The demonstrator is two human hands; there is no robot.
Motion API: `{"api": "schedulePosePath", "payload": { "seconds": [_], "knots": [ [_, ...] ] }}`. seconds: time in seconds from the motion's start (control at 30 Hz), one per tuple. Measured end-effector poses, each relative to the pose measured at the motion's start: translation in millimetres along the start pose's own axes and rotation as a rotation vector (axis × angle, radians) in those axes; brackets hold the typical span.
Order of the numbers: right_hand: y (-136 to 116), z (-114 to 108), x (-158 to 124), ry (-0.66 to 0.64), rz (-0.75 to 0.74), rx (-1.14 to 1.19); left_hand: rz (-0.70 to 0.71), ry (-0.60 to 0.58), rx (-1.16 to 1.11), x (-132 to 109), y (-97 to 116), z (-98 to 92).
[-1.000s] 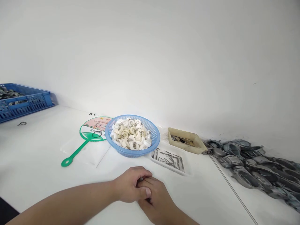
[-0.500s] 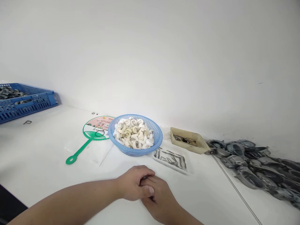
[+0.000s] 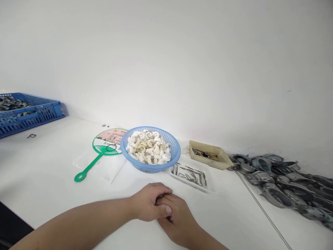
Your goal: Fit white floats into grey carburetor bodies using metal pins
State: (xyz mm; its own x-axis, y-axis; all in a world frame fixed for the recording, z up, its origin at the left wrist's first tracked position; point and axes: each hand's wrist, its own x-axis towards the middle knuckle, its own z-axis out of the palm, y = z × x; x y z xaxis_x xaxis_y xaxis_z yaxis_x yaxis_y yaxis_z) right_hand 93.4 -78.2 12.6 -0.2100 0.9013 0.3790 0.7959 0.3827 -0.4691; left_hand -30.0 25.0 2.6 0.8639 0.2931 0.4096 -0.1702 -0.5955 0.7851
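My left hand (image 3: 151,203) and my right hand (image 3: 179,218) are clasped together low in the middle, over the white table (image 3: 125,236). The left fingers and thumb wrap round the right hand. My right fingers are bent and pressed together under the left ones, mostly covered, and whatever may be inside them is hidden. Just beyond the hands stands a round blue basket (image 3: 151,169), filled with white and cream curved pieces (image 3: 148,147) with small metal parts. A shallow clear tray (image 3: 189,188) of thin metal pins lies to its right.
A green-handled fan (image 3: 90,167) lies left of the basket, with a dark loop on it. The blue crate (image 3: 39,114) at far left holds dark metal parts. Against the wall is a cream bin (image 3: 210,161). Grey metal rings (image 3: 278,196) are piled at right.
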Motion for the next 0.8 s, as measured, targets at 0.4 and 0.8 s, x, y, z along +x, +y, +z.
{"api": "schedulePosePath", "payload": {
  "seconds": [0.4, 0.8],
  "knots": [
    [2.4, 2.0, 1.5, 0.010, -0.018, 0.028, -0.002, -0.008, 0.015, -0.6, 0.7, -2.1],
    [0.1, 0.0, 0.6, 0.018, -0.002, 0.033, 0.000, -0.011, 0.007, -0.3, -1.5, -0.6]
  ]
}}
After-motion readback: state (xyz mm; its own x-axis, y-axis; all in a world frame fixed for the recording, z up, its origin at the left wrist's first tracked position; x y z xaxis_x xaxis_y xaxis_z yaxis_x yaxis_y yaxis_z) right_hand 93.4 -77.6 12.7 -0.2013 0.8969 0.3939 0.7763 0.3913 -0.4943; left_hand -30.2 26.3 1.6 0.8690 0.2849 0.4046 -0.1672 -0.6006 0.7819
